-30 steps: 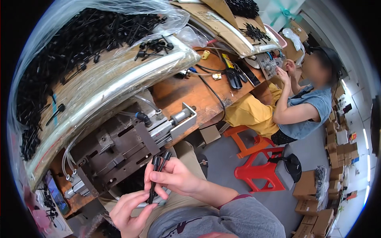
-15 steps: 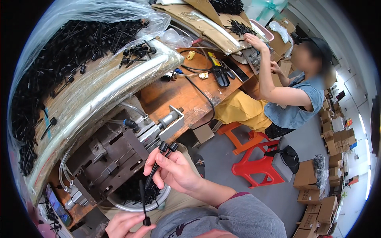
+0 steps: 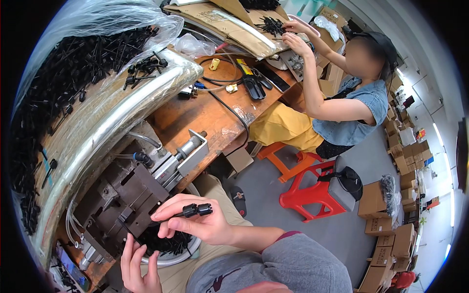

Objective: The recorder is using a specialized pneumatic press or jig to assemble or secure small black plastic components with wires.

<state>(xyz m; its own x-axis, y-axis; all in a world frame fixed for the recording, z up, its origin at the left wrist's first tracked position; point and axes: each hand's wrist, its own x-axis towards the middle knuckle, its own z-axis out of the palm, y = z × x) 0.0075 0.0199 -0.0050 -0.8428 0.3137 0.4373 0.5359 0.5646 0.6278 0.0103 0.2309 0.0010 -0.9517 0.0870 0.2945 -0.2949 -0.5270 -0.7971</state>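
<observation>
My right hand point(image 3: 207, 225) is closed on two thin black plastic stems with knobbed heads point(image 3: 195, 210), their heads side by side above the thumb. To its lower left, my left hand point(image 3: 139, 269) has its fingers apart. Its fingertips are at the edge of a brown metal fixture point(image 3: 139, 188), beside a slim black stem point(image 3: 128, 228) lying on it; whether they touch the stem I cannot tell. Under my hands, a round white-rimmed container point(image 3: 193, 246) on my lap holds a heap of similar black parts point(image 3: 168, 242).
A plastic-lined tray of black stems point(image 3: 53, 97) fills the left. Pliers point(image 3: 254, 85) and cables lie on the wooden bench point(image 3: 171, 117). A pneumatic cylinder point(image 3: 188, 146) juts from the fixture. A co-worker point(image 3: 337, 97) sits at the far right, near a red stool point(image 3: 308, 195).
My left hand has moved up to the fixture, and the stem it held is now at the fixture. My right hand has lowered and tilted its stems sideways. The view has shifted slightly.
</observation>
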